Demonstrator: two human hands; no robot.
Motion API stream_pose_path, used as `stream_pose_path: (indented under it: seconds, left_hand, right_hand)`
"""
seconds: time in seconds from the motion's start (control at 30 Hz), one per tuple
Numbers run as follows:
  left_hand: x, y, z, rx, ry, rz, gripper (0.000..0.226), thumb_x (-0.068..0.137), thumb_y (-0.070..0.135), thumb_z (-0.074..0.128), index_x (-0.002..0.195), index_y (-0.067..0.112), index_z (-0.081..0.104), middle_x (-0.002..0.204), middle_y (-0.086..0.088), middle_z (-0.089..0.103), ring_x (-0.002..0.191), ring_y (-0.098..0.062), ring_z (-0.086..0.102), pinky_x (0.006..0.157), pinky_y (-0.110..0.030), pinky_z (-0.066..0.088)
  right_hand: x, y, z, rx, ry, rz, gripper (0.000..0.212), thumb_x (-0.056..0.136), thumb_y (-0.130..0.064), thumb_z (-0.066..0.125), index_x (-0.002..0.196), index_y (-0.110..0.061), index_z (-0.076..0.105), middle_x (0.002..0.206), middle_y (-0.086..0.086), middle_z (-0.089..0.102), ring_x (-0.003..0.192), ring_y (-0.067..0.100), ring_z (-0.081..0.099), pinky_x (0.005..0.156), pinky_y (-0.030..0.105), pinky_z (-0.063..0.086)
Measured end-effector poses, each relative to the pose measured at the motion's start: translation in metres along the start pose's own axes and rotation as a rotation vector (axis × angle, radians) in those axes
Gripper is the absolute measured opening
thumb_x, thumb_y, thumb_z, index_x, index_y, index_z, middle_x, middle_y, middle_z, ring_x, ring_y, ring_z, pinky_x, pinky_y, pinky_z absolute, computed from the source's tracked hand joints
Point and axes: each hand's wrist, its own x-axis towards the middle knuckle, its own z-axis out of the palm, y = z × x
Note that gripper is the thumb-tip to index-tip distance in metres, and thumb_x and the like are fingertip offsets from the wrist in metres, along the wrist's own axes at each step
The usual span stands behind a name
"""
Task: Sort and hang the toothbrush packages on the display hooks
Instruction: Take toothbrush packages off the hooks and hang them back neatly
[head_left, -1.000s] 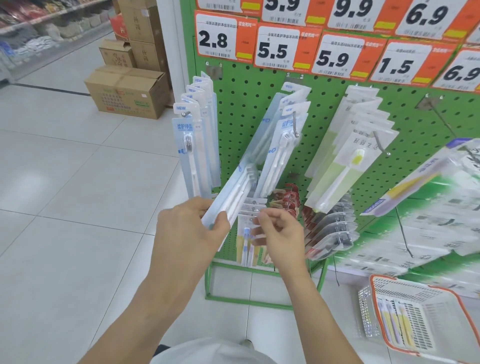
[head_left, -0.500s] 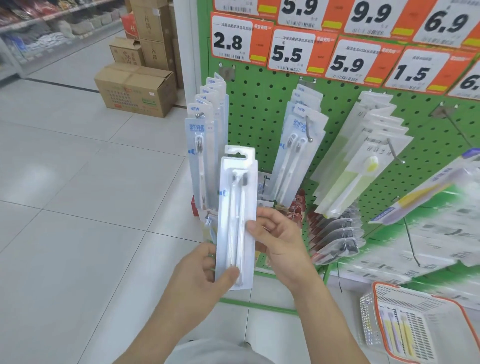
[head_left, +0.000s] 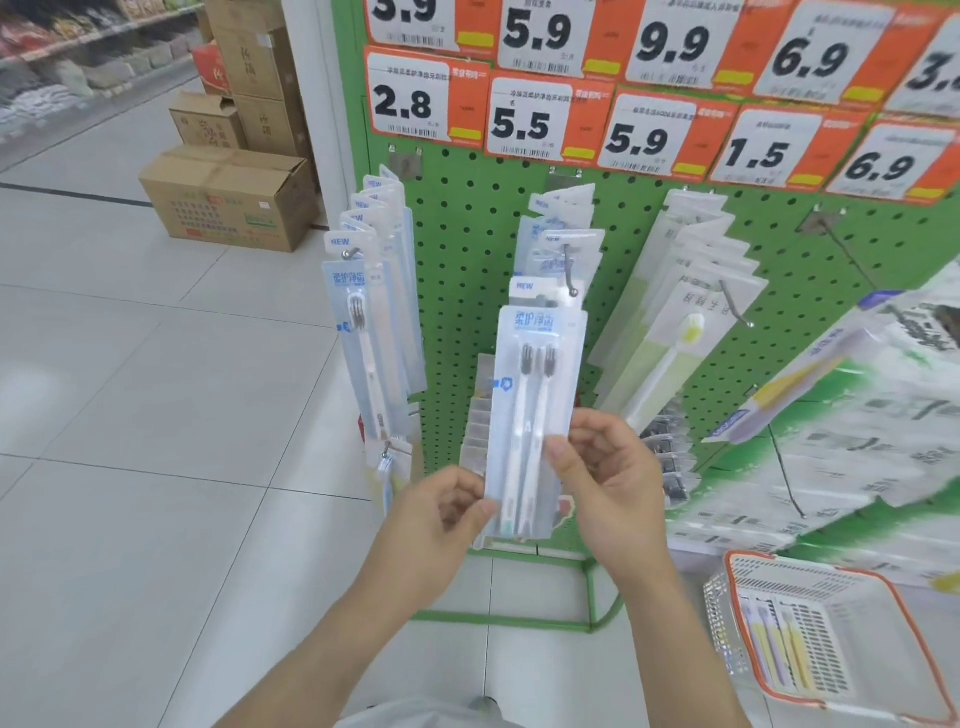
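While both hands pinch the twin-brush package (head_left: 535, 415) low down, left hand (head_left: 441, 514) at its edge, right hand (head_left: 608, 478) across, it's light, stiff, slick. I'd regrip near the top hang hole.

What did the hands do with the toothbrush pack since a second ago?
The two-brush pack was tilted low among the hanging packs; it has come off and now stands upright in front of the middle hook. The left hand kept its grip at the bottom edge; the right hand has taken hold of the side. The basket stayed put.
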Motion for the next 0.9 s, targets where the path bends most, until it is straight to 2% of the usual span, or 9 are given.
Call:
stream_pose_path:
  seconds: [0.13,0.27,0.33,0.47,0.63,0.8,0.9]
  left_hand:
    - [-0.003,-0.011,0.002,0.081,0.015,0.036,0.011,0.092,0.016,0.071,0.084,0.021,0.065,0.076,0.005,0.072,0.074,-0.019,0.068,0.078,-0.035,0.055]
    - [0.003,-0.004,0.004,0.060,0.049,0.105,0.012,0.092,0.014,0.071,0.087,0.023,0.066,0.081,0.012,0.072,0.076,-0.007,0.066,0.074,-0.017,0.052]
    - [0.008,-0.002,0.005,0.057,0.051,0.120,0.012,0.092,0.014,0.071,0.087,0.024,0.066,0.082,0.013,0.071,0.075,-0.006,0.065,0.072,-0.015,0.050]
    - [0.018,-0.003,0.006,0.056,0.044,0.123,0.010,0.093,0.017,0.070,0.087,0.024,0.067,0.083,0.013,0.071,0.076,-0.003,0.063,0.070,-0.019,0.051]
    - [0.018,-0.005,0.007,0.022,0.044,0.135,0.009,0.094,0.018,0.070,0.088,0.025,0.067,0.083,0.011,0.071,0.082,-0.010,0.064,0.077,-0.033,0.054]
    - [0.014,-0.005,0.009,-0.033,0.044,0.138,0.008,0.094,0.016,0.069,0.090,0.023,0.068,0.083,0.007,0.072,0.080,-0.015,0.066,0.074,-0.032,0.055]
    - [0.018,-0.006,0.010,-0.012,0.049,0.145,0.008,0.094,0.016,0.069,0.091,0.023,0.068,0.082,0.008,0.071,0.079,-0.011,0.065,0.072,-0.025,0.054]
  right_hand:
    - [-0.010,0.009,-0.004,-0.020,-0.048,-0.042,0.016,0.088,-0.015,0.075,0.098,-0.027,0.070,0.093,0.007,0.072,0.087,0.021,0.066,0.082,0.029,0.053]
    - [-0.010,0.000,0.000,0.027,0.068,-0.096,0.022,0.086,-0.015,0.074,0.095,-0.035,0.071,0.089,-0.003,0.073,0.085,0.017,0.067,0.079,0.025,0.054]
    - [-0.005,-0.004,0.001,0.015,0.090,-0.100,0.019,0.085,-0.017,0.072,0.095,-0.033,0.070,0.088,-0.005,0.073,0.084,0.014,0.068,0.078,0.024,0.054]
    - [0.001,-0.005,0.003,-0.037,0.087,-0.075,0.016,0.085,-0.021,0.072,0.100,-0.021,0.067,0.089,-0.006,0.072,0.085,0.015,0.067,0.079,0.031,0.053]
    - [0.001,-0.007,0.006,-0.037,0.095,-0.112,0.015,0.087,-0.018,0.070,0.101,-0.022,0.065,0.086,-0.012,0.070,0.081,0.009,0.065,0.073,0.027,0.053]
    - [0.002,-0.009,0.007,-0.012,0.115,-0.150,0.017,0.088,-0.013,0.069,0.105,-0.017,0.066,0.089,-0.008,0.073,0.083,0.010,0.067,0.078,0.021,0.053]
    - [0.007,-0.005,0.007,-0.056,0.131,-0.102,0.015,0.091,-0.015,0.071,0.103,-0.023,0.067,0.086,-0.008,0.072,0.081,0.012,0.067,0.076,0.028,0.053]
